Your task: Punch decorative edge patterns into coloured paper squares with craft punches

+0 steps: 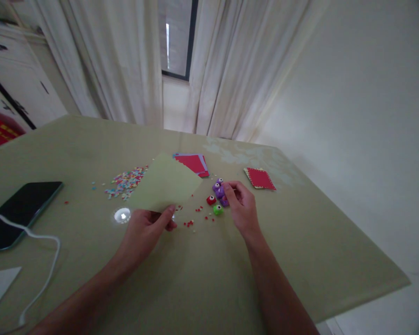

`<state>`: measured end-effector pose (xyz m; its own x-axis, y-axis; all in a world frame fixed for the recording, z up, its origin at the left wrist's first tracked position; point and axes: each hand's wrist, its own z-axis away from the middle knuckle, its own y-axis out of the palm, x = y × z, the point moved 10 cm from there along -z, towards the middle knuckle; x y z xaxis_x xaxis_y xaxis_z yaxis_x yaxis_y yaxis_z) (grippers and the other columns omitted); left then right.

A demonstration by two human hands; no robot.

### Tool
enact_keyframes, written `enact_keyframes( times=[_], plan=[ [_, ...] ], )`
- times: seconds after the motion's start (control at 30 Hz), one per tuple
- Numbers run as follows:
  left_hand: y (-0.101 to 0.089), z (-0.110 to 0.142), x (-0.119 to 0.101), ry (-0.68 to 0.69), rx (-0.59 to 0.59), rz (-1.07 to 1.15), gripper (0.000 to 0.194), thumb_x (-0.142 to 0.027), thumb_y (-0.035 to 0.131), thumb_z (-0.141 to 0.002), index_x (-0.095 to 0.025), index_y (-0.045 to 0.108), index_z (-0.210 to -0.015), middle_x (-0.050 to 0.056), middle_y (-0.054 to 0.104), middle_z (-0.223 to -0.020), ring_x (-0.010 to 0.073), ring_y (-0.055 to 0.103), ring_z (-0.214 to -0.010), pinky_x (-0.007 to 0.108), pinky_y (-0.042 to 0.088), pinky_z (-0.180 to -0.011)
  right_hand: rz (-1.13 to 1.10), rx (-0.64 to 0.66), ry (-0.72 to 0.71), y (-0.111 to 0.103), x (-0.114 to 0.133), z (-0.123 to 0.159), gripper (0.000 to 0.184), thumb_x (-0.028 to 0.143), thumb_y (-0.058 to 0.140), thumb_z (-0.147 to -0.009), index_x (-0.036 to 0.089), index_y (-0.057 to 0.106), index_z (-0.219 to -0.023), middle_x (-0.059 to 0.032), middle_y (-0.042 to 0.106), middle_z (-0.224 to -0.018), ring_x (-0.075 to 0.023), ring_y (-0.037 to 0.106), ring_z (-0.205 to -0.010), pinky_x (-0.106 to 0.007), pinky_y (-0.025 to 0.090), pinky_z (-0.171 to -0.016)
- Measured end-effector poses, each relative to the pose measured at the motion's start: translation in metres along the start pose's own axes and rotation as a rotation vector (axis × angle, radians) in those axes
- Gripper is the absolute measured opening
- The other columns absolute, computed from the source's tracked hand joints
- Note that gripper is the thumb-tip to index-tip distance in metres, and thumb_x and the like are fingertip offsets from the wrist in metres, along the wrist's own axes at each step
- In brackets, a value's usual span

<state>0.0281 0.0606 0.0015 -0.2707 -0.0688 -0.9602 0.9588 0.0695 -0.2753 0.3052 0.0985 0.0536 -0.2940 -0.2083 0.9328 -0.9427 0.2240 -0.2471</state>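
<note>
My left hand (148,228) pinches the near corner of a pale yellow-green sheet of paper (167,181), which tilts up over the table. My right hand (241,207) has its thumb and fingers closed beside a cluster of small purple figures (218,188) with round white eyes. Whatever lies between those fingertips is mostly hidden. Near the right hand are a red figure (211,200) and a green figure (218,210), both with eyes. Tiny red paper bits (188,224) are scattered between my hands.
A pile of multicoloured paper bits (127,181) lies left of the sheet. Behind it is a stack of red and lilac paper (193,164); red cards with notched edges (260,178) lie at right. A dark phone (24,204) and white cable (54,260) occupy the left side.
</note>
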Motion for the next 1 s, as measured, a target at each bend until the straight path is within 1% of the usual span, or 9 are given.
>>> enact_keyframes(
  times=[0.27, 0.4, 0.53, 0.63, 0.73, 0.8, 0.87, 0.93, 1.0],
  plan=[
    [0.002, -0.001, 0.004, 0.015, 0.007, 0.027, 0.043, -0.056, 0.069, -0.084, -0.024, 0.076, -0.056, 0.007, 0.079, -0.061, 0.0237, 0.075, -0.058, 0.031, 0.057, -0.062, 0.737, 0.326, -0.037, -0.015, -0.01, 0.002, 0.019, 0.038, 0.071, -0.094, 0.021, 0.078, -0.091, -0.0064, 0.079, -0.092, -0.0231, 0.068, -0.083, -0.033, 0.043, -0.076],
    [-0.005, 0.0, -0.002, 0.026, -0.029, 0.047, 0.042, -0.054, 0.069, -0.084, -0.025, 0.075, -0.054, 0.006, 0.078, -0.061, 0.0232, 0.074, -0.059, 0.031, 0.057, -0.062, 0.893, 0.437, 0.029, -0.012, -0.022, 0.011, 0.009, 0.029, 0.072, -0.092, 0.022, 0.078, -0.094, -0.0069, 0.08, -0.097, -0.0244, 0.07, -0.088, -0.032, 0.042, -0.076],
    [-0.028, 0.0, -0.004, 0.052, -0.189, 0.079, 0.044, -0.048, 0.068, -0.089, -0.026, 0.071, -0.051, 0.003, 0.075, -0.059, 0.021, 0.071, -0.061, 0.031, 0.057, -0.066, 0.957, 0.419, 0.034, -0.009, -0.023, 0.01, 0.017, 0.023, 0.074, -0.092, 0.022, 0.077, -0.108, -0.0107, 0.078, -0.111, -0.028, 0.072, -0.101, -0.034, 0.045, -0.084],
    [-0.041, 0.0, -0.001, 0.056, -0.287, 0.122, 0.044, -0.044, 0.067, -0.091, -0.025, 0.069, -0.052, 0.002, 0.071, -0.056, 0.0204, 0.068, -0.058, 0.032, 0.058, -0.065, 1.01, 0.284, 0.026, -0.007, -0.013, 0.007, 0.018, 0.029, 0.071, -0.097, 0.02, 0.075, -0.112, -0.0145, 0.076, -0.113, -0.0306, 0.071, -0.101, -0.037, 0.048, -0.084],
    [-0.043, 0.0, 0.003, 0.046, -0.316, 0.144, 0.044, -0.043, 0.064, -0.093, -0.025, 0.068, -0.053, 0.002, 0.071, -0.056, 0.021, 0.068, -0.058, 0.033, 0.059, -0.065, 0.866, 0.188, -0.158, 0.025, 0.013, 0.019, 0.022, 0.031, 0.057, -0.107, 0.019, 0.072, -0.118, -0.0151, 0.074, -0.118, -0.0295, 0.07, -0.104, -0.039, 0.051, -0.089],
    [-0.042, -0.001, 0.005, 0.044, -0.313, 0.137, 0.046, -0.043, 0.063, -0.095, -0.024, 0.067, -0.053, 0.002, 0.071, -0.056, 0.021, 0.068, -0.058, 0.033, 0.059, -0.066, 0.688, 0.321, -0.388, 0.073, 0.03, 0.043, 0.027, 0.034, 0.056, -0.108, 0.02, 0.07, -0.126, -0.0139, 0.074, -0.123, -0.0281, 0.067, -0.113, -0.04, 0.051, -0.1],
    [-0.04, -0.001, 0.007, 0.049, -0.296, 0.146, 0.047, -0.045, 0.062, -0.096, -0.024, 0.067, -0.054, 0.001, 0.071, -0.056, 0.0202, 0.067, -0.058, 0.032, 0.057, -0.068, 0.671, 0.467, -0.566, 0.117, 0.037, 0.072, 0.039, 0.035, 0.059, -0.106, 0.021, 0.06, -0.142, -0.0144, 0.069, -0.139, -0.0302, 0.062, -0.123, -0.045, 0.048, -0.107],
    [-0.038, 0.0, 0.008, 0.054, -0.275, 0.179, 0.049, -0.046, 0.063, -0.096, -0.024, 0.067, -0.053, 0.0, 0.07, -0.056, 0.0188, 0.066, -0.058, 0.03, 0.054, -0.068, 0.709, 0.557, -0.623, 0.145, 0.033, 0.09, 0.052, 0.04, 0.064, -0.104, 0.021, 0.051, -0.151, -0.0141, 0.063, -0.15, -0.0319, 0.06, -0.125, -0.047, 0.05, -0.105],
    [-0.036, 0.0, 0.008, 0.047, -0.259, 0.195, 0.049, -0.047, 0.064, -0.096, -0.024, 0.067, -0.052, -0.002, 0.069, -0.056, 0.0173, 0.064, -0.059, 0.028, 0.052, -0.07, 0.741, 0.604, -0.63, 0.158, 0.027, 0.097, 0.053, 0.041, 0.067, -0.102, 0.022, 0.052, -0.149, -0.0133, 0.064, -0.147, -0.0315, 0.061, -0.12, -0.046, 0.052, -0.099]
  ],
)
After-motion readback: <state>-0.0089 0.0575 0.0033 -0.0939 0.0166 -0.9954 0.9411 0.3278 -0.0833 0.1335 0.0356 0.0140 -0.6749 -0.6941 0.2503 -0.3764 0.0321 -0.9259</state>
